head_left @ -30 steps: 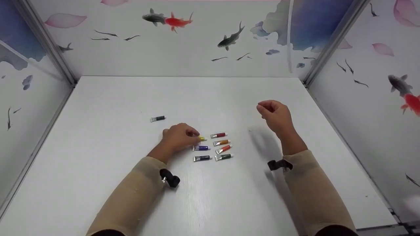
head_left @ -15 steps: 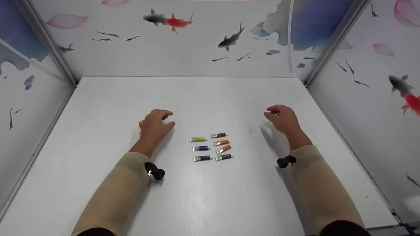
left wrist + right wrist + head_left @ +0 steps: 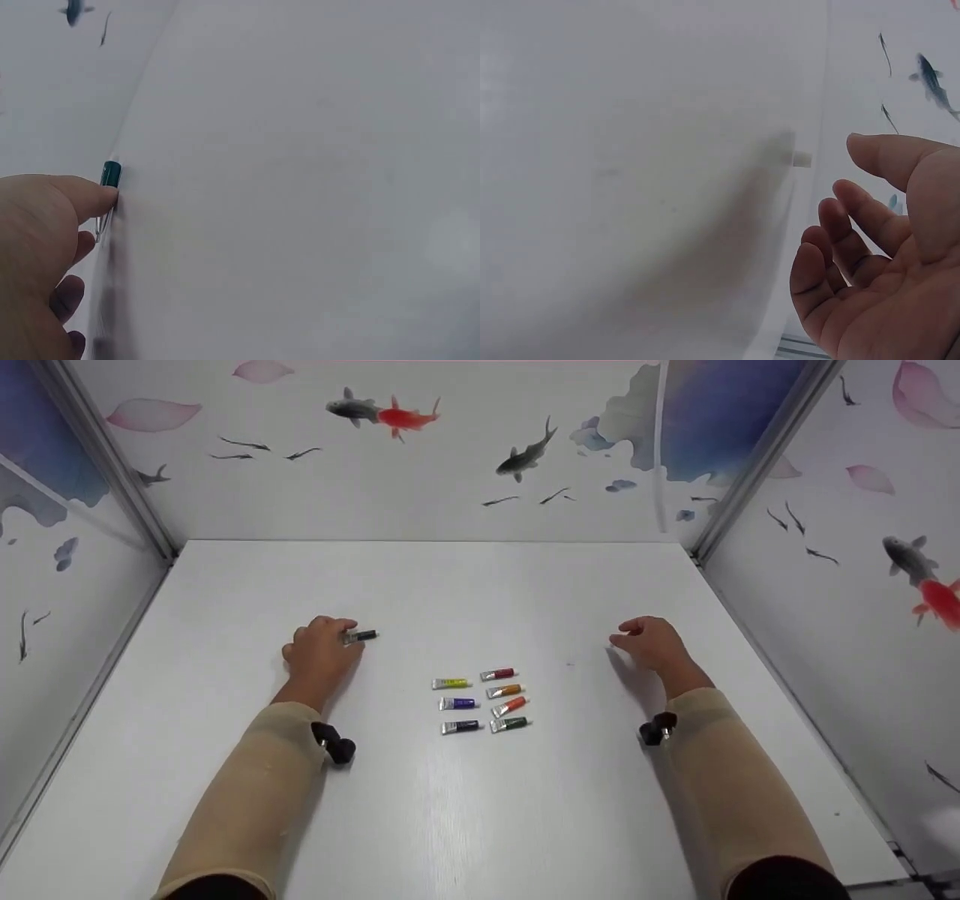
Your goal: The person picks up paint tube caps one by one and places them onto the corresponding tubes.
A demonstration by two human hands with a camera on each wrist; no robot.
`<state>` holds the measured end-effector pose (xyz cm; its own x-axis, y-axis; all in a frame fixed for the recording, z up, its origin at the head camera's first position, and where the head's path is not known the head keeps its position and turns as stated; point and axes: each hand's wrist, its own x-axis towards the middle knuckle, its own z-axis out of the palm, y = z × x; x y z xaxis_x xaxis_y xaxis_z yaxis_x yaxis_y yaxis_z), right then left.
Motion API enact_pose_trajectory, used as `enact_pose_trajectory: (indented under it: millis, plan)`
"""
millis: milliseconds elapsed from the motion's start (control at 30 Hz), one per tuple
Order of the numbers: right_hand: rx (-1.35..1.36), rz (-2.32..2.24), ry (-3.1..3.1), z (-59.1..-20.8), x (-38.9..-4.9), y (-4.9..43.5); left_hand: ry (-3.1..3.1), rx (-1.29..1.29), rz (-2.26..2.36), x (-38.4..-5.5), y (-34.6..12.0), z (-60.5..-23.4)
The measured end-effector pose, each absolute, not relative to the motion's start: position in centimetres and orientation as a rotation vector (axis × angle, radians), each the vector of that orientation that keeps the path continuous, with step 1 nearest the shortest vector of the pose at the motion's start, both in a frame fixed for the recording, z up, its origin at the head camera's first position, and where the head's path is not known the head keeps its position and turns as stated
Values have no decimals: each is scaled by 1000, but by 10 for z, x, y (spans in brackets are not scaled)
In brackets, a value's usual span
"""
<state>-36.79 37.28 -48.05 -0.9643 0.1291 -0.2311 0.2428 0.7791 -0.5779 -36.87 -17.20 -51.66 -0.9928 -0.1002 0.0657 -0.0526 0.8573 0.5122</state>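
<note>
Between the thumb and a finger, my left hand (image 3: pixel 319 656) pinches a small paint tube (image 3: pixel 365 635) with a dark label and pale cap at the table's left-middle. In the left wrist view this tube's label (image 3: pixel 111 174) looks dark teal, and the thumb covers part of it. My right hand (image 3: pixel 654 649) is over the table's right side, its fingers (image 3: pixel 851 236) loosely curled around nothing. More paint tubes lie in two columns between the hands: yellow (image 3: pixel 451 684), violet-blue (image 3: pixel 459 704) and navy (image 3: pixel 462 727) on the left; red (image 3: pixel 499 674), ochre (image 3: pixel 505 691), orange (image 3: pixel 511 706) and dark green (image 3: pixel 511 724) on the right.
The white table (image 3: pixel 450 817) is enclosed at the back and sides by panels (image 3: pixel 420 495) printed with fish and petals. Grey metal posts (image 3: pixel 739 472) stand at the back corners. Each sleeved forearm carries a black wrist mount (image 3: pixel 339 746).
My left hand has let go of the yellow tube, moved left and back, and taken hold of the dark tube. My right hand has shifted slightly right and toward me.
</note>
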Motion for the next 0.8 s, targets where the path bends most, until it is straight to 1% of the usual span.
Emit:
enact_pose_trajectory:
  millis: [433, 800]
  plan:
    - [292, -864, 2764, -494, -376, 374, -2935, 198, -892, -372, -169, -520]
    - [274, -830, 2782, -494, -380, 370, -2965, 145, -871, -371, -168, -517]
